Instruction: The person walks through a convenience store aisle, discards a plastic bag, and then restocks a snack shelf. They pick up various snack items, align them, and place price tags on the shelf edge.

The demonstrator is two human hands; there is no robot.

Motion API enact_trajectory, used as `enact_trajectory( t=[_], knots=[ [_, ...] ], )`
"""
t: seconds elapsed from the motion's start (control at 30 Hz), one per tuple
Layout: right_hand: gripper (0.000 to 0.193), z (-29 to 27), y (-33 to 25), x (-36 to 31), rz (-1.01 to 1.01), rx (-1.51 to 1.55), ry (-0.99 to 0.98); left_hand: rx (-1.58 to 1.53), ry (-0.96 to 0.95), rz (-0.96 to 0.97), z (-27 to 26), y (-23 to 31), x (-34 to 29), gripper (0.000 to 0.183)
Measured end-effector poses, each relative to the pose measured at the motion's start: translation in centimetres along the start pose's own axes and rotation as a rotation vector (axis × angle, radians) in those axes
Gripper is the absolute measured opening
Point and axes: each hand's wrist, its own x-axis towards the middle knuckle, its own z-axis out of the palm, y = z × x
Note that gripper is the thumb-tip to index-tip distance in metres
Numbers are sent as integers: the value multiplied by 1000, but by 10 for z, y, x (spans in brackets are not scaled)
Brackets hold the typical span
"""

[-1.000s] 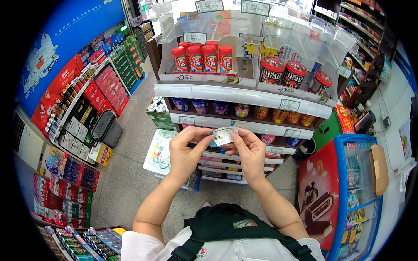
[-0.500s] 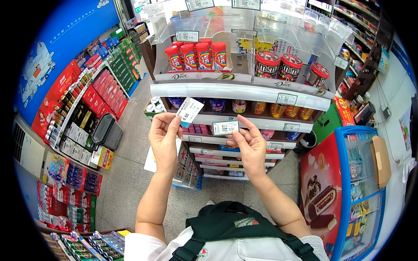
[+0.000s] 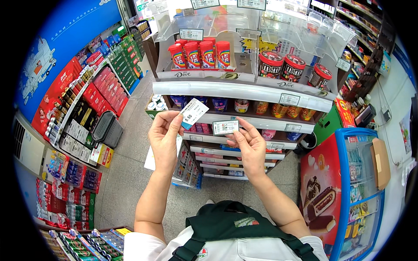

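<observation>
My left hand pinches a white paper price label with a blue edge between thumb and fingers, and the label stands tilted. Beside it, my right hand grips a small price tag in a clear holder by its right end. The two tags are held close together but apart, in front of the display shelf. Behind them, the shelf's second tier carries jars and tubs of sweets, partly hidden by the label.
Red candy tubes and round brown tubs stand on the top tier. To the right is a blue-framed freezer. A grey basket and stacked boxes line the left side. Below the tags is a carton.
The paper label in my left hand has turned, lying flatter and a little further right. My right hand keeps its hold on the tag holder. The shelf appears shifted slightly right in view.
</observation>
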Motion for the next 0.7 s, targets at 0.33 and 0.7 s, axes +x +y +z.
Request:
enact_trajectory(
  t=[0.33, 0.7],
  knots=[
    [41, 1, 0, 1, 17, 9, -7, 29, -107, -75, 4, 0, -3, 8],
    [34, 19, -5, -1, 31, 21, -80, 346, -281, 114, 8, -9, -3, 7]
  ],
)
